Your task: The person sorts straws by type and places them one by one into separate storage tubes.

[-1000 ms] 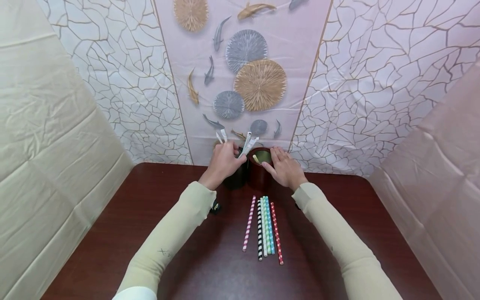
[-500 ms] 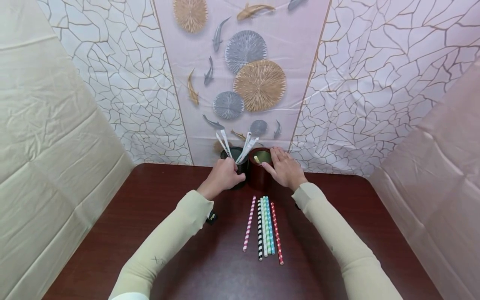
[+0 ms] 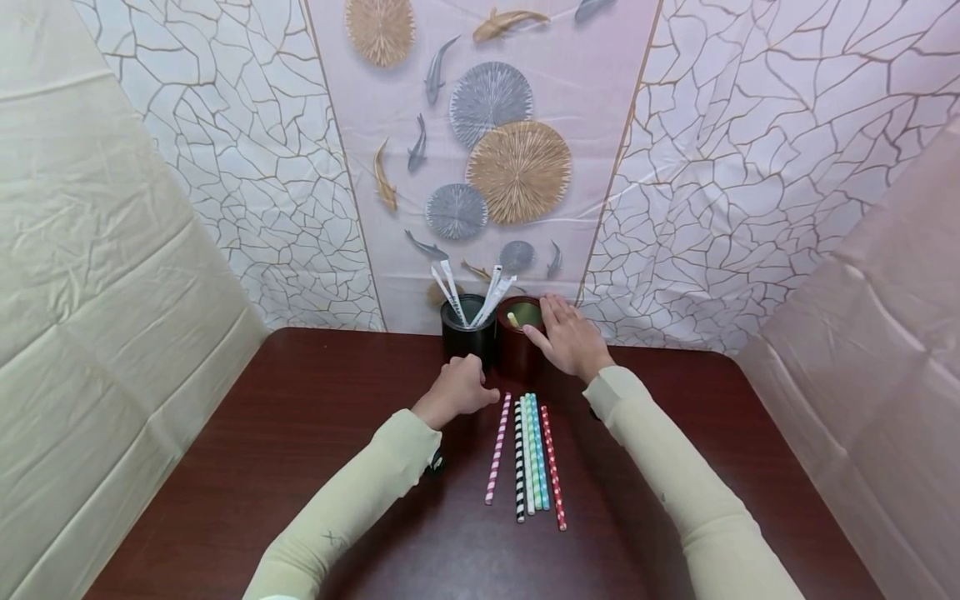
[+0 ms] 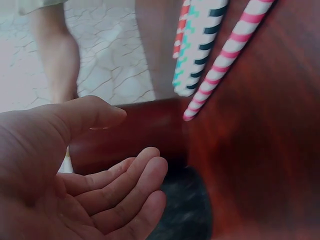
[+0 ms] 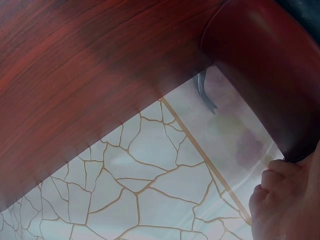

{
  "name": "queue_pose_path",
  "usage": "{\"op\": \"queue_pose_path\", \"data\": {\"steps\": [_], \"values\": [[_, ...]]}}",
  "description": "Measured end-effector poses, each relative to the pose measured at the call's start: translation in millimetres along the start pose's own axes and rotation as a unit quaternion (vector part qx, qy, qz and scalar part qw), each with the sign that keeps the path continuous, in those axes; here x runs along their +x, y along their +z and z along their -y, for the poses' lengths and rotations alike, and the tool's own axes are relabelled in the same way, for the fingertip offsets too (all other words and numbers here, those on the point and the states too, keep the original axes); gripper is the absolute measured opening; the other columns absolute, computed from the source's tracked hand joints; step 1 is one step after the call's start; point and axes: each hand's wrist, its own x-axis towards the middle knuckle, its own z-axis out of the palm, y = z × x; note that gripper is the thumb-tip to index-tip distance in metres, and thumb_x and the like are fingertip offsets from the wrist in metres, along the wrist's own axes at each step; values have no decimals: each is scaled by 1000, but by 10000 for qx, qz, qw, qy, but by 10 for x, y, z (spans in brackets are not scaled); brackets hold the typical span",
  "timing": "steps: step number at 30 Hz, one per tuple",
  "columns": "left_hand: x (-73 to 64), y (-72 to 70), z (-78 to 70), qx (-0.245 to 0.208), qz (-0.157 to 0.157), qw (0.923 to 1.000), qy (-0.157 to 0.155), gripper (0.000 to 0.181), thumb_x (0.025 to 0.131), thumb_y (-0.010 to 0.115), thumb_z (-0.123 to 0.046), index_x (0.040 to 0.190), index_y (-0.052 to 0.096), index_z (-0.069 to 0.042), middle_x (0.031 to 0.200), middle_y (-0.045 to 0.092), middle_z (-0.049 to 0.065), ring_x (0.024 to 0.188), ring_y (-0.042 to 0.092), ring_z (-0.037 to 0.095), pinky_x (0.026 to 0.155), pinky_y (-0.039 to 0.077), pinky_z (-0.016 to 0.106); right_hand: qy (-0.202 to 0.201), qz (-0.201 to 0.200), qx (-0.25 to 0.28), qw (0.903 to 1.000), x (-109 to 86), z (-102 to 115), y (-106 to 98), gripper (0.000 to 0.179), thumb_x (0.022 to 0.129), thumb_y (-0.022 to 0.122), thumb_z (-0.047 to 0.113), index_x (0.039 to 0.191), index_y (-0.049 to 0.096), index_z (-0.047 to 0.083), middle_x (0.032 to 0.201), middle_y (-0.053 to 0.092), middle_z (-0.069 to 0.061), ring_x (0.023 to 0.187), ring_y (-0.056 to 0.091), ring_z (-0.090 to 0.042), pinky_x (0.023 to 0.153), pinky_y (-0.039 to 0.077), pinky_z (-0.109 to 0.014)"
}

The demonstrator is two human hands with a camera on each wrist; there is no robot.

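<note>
My left hand [image 3: 459, 388] hovers over the table in front of the black cup [image 3: 468, 337], its thumb near the top end of a pink-striped paper straw [image 3: 497, 450]. In the left wrist view the thumb stands apart from the loosely bent fingers [image 4: 150, 172], with nothing between them. My right hand [image 3: 573, 340] rests on the right rim of the dark red cup [image 3: 517, 354], fingers extended along it. One pale yellow straw [image 3: 513, 319] leans inside that cup. Several white paper-wrapped straws [image 3: 491, 296] stand in the black cup.
To the right of the pink straw lie a black-striped straw [image 3: 519, 462], pale green and blue ones [image 3: 536, 454], and a red dotted straw [image 3: 553, 467]. Both cups stand side by side at the back edge of the dark brown table [image 3: 337, 417], against a patterned cloth [image 3: 517, 171].
My left hand has let go of the white wrapped straws, which now stand in the black cup, and has come down toward the pink-striped straw. The right hand stays on the red cup.
</note>
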Motion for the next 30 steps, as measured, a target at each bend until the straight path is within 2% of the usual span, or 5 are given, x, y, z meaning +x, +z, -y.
{"op": "queue_pose_path", "data": {"steps": [9, 15, 24, 26, 30], "values": [[81, 367, 41, -104, 394, 9991, -155, 31, 93, 81, -25, 77, 61, -7, 64, 59, 7, 57, 59, 20, 52, 44, 28, -27, -52, 16, 10000, 6, -12, 51, 88, 110, 23, 64, 166, 19, -4, 175, 22, -22, 164, 20, -37, 133, 21, -51], [342, 676, 239, 125, 410, 9990, -109, 32, 90, 81, -34, 76, 63, -12, 66, 61, 3, 63, 60, 22, 57, 50, 35, -53, -67, -27, 10000, 0, -12, 46, 87, 111, 24, 63, 166, 20, -4, 175, 22, -23, 164, 20, -37, 133, 21, -52], [175, 593, -14, 148, 348, 9986, -375, 29, 90, 83, -28, 80, 65, -7, 73, 64, 9, 68, 61, 25, 61, 52, 34, -40, 1, 3, 10000, -17, -5, 8, 86, 111, 26, 62, 166, 19, -3, 175, 21, -22, 165, 19, -36, 133, 21, -51], [315, 742, 142, 220, 272, 9991, -224, 33, 90, 83, -35, 78, 64, -11, 71, 62, 5, 68, 59, 22, 60, 50, 33, -36, 9, 15, 10000, -17, -3, 1, 86, 111, 26, 62, 166, 19, -3, 175, 22, -22, 165, 19, -35, 133, 21, -51], [402, 755, 157, 232, 421, 9984, -288, 33, 90, 83, -34, 77, 63, -10, 72, 62, 6, 69, 60, 23, 62, 52, 35, -33, 16, 50, 10000, -18, -8, -8, 86, 111, 26, 63, 166, 19, -3, 175, 22, -21, 165, 18, -35, 134, 20, -50]]}}
